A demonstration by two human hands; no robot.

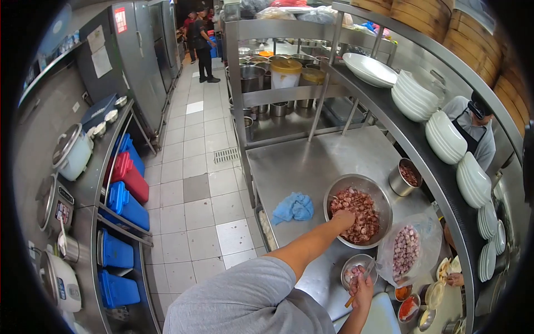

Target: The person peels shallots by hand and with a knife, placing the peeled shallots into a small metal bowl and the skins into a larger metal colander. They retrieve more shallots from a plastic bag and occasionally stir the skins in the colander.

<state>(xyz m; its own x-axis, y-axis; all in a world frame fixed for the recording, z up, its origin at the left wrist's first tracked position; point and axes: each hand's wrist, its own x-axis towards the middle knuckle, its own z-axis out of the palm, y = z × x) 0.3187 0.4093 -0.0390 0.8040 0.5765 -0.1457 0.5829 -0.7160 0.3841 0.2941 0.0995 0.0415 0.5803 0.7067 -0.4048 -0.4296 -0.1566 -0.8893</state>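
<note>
My left hand reaches into a large steel bowl of chopped reddish-brown pieces; its fingers are hidden among them. Near the board, my right hand is closed on a knife, whose wooden handle end sticks out below the fist. The blade points up over a small steel bowl with some peeled shallots in it. To the right of this bowl lies a clear plastic bag full of pinkish shallots. A steel pot with similar reddish pieces stands behind.
A blue cloth lies left of the large bowl. A cutting board is at the front edge. Stacked white plates line the shelf on the right. A co-worker's hand is by the small bowls; other people stand farther off.
</note>
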